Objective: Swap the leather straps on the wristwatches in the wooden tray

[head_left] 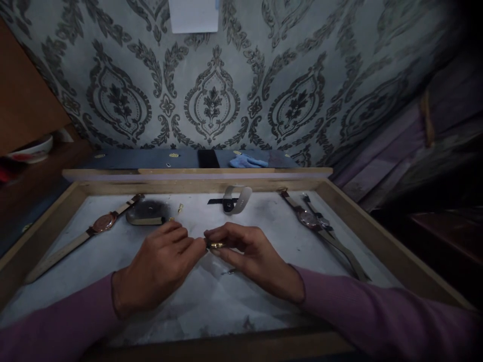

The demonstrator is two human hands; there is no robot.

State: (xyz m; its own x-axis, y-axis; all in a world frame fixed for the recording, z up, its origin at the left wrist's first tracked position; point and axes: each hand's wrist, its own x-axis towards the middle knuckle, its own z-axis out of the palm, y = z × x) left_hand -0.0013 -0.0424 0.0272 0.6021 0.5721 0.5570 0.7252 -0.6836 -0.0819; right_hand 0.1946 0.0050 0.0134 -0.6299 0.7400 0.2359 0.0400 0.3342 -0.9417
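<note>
My right hand pinches a small gold-coloured metal piece between thumb and fingers, above the middle of a white-bottomed wooden tray. Close against it, my left hand has its fingers curled shut at the dark end of that piece; what they grip is mostly hidden. Below my right fingers lies a small thin metal bit. Beyond my left hand are a dark rounded case with a pale edge and a tiny gold-coloured part.
A strapped wristwatch lies at the tray's left. Two more, a brown-strapped watch and a slimmer watch, lie right. A looped pale-strapped watch stands at the back. Behind the rim are a black flat object and a blue cloth.
</note>
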